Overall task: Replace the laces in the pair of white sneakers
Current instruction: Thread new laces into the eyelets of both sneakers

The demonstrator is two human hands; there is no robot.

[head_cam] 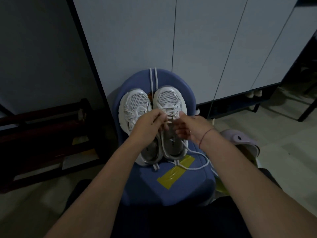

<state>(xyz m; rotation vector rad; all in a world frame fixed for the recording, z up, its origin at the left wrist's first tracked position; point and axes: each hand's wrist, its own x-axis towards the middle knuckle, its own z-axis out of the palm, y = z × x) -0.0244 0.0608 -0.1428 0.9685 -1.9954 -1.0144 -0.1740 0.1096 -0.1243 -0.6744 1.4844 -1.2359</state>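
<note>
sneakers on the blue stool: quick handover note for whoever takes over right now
Left hand pinches the lace at the right sneaker; right hand grips it too.
Both shoes sit on the blue stool, toes away; a spare lace lies between the toes.
Done: right sneaker's front rows laced.
To do: its upper rows, then the left sneaker, which looks unlaced.

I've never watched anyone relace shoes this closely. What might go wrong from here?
The lace in the right sneaker trails a loose tail over the edge of the blue seat, below the right hand; that arm might snag it and pull it back out.
The spare lace draped over the seat's far edge could slide off.
The left hand pinches the lace in dim light, so an eyelet might be skipped.
</note>
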